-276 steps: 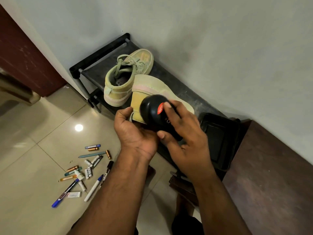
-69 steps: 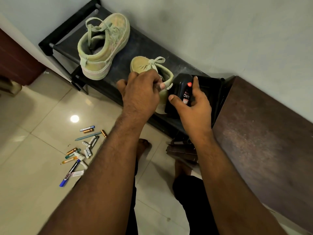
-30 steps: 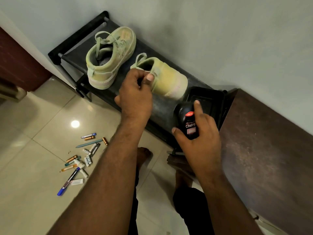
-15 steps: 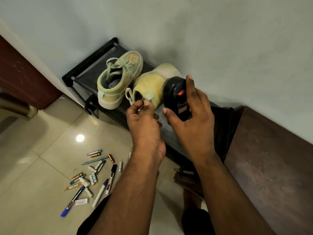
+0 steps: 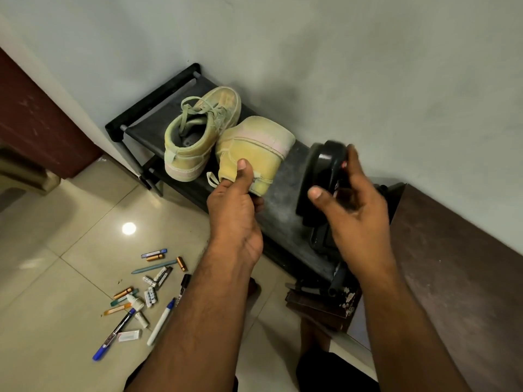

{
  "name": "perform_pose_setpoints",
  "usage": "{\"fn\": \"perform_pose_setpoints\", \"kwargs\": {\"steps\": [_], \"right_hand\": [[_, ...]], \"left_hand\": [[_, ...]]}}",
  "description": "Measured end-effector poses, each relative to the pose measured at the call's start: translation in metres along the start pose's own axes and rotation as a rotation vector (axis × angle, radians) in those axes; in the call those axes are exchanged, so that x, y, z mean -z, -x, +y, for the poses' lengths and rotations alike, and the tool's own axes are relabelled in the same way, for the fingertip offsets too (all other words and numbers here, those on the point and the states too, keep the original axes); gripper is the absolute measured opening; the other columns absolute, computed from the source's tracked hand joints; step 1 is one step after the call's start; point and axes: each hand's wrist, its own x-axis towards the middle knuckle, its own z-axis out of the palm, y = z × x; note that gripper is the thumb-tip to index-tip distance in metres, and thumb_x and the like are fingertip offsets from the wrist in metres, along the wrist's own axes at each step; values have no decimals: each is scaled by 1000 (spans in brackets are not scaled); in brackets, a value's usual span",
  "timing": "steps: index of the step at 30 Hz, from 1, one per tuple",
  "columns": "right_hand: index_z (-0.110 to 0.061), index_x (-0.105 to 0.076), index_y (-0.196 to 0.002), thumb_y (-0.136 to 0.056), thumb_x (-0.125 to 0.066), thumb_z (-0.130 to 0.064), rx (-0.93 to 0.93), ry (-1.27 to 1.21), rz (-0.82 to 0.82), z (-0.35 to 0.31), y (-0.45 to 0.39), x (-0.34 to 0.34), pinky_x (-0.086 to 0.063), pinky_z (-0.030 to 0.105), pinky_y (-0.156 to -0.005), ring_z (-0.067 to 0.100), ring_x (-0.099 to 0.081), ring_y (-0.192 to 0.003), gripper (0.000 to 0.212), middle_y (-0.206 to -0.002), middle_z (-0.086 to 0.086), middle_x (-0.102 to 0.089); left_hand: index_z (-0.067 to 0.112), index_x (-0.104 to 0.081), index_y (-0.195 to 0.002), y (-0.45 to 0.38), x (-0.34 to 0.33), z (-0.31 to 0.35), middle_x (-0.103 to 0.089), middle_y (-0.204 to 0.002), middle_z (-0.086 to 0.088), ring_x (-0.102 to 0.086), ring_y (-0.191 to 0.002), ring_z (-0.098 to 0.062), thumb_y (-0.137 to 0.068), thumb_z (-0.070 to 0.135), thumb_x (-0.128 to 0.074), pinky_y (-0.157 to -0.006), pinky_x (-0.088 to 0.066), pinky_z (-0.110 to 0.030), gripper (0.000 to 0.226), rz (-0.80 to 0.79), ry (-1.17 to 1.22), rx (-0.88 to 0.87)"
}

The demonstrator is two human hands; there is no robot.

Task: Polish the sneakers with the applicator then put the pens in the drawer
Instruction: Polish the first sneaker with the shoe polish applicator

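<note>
Pinching the tipped sneaker [image 5: 249, 154] over the rack [image 5: 285, 199] with your left hand [image 5: 235, 205], your right hand [image 5: 351, 210] gripping the applicator [image 5: 322, 176], you risk it slipping from that thin hold.

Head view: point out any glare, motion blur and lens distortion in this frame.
Head view: a round glare spot shines on the glossy floor tiles; the black applicator and the right hand holding it are smeared by motion; the left hand gripping the sneaker stays sharp; the wide lens tilts the wall edges.

bare forearms, no sleeves, dark shorts [image 5: 334, 372]
</note>
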Motion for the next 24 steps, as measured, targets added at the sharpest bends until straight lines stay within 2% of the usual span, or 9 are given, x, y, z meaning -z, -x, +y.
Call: {"fn": "perform_pose_setpoints", "kwargs": {"steps": [4,7,11,12,14,17,19,21,24], "right_hand": [[-32,-35,-146,-88,-69,-20,-18,-113,55,-8,-21,-17,-53,15,-76,-4,-62,-101,68,-110,-28,-59],[-27,-45,-142,-91,-65,-18,-84,-226,2,-5,-15,-35,-55,29,-88,5,-64,-107,55,-119,-9,-66],[-15,-34,-149,-92,-63,-15,-181,-292,-115,11,0,-39,-47,45,-102,11,-60,-117,64,-134,-1,-60],[-16,-33,-149,-91,-63,-15,-210,-286,-159,13,3,-37,-47,45,-103,12,-60,-119,65,-135,-2,-59],[-16,-36,-147,-86,-65,-14,-247,-275,-198,14,8,-29,-48,43,-102,9,-59,-118,68,-136,-4,-58],[-12,-43,-143,-77,-68,-20,-190,-303,-67,3,5,-17,-55,29,-88,1,-63,-108,71,-120,-17,-65],[-12,-46,-142,-83,-68,-15,-98,-267,29,-7,-5,-13,-53,18,-80,-6,-62,-104,63,-109,-30,-65],[-22,-49,-138,-87,-68,-15,-44,-186,77,-14,-12,-17,-52,18,-82,-10,-61,-100,55,-96,-37,-64],[-39,-52,-131,-85,-71,-25,-41,-117,73,-11,-7,-27,-53,19,-79,-1,-63,-99,52,-103,-20,-66]], "left_hand": [[18,-64,-88,1,-1,-2,-65,-78,2,-54,-64,-8,-92,31,-61,-56,-42,-21,13,-6,4,28],[16,-66,-95,-1,1,-3,-69,-88,-3,-59,-70,-10,-92,32,-61,-56,-46,-21,17,-44,18,51],[12,-64,-115,-6,6,-2,-72,-108,-13,-70,-95,-25,-93,33,-59,-76,-60,-36,31,-88,28,87],[11,-65,-114,-7,6,-1,-72,-107,-15,-69,-92,-25,-93,34,-60,-78,-60,-37,31,-82,15,88],[9,-65,-109,-8,6,1,-71,-92,-12,-64,-72,-18,-92,34,-62,-62,-57,-25,31,-63,3,81],[11,-64,-92,-5,3,1,-65,-65,3,-55,-47,-5,-92,27,-63,-42,-42,-12,16,-56,8,78],[13,-62,-83,-3,2,0,-64,-64,3,-55,-44,-4,-92,23,-64,-40,-40,-12,13,-61,-11,73],[12,-62,-80,-2,1,-1,-66,-64,1,-58,-44,-3,-92,21,-64,-40,-41,-12,15,-73,-13,74],[9,-61,-84,-3,2,-1,-66,-64,1,-61,-53,-9,-91,22,-65,-44,-45,-15,15,-92,-11,73]]}}
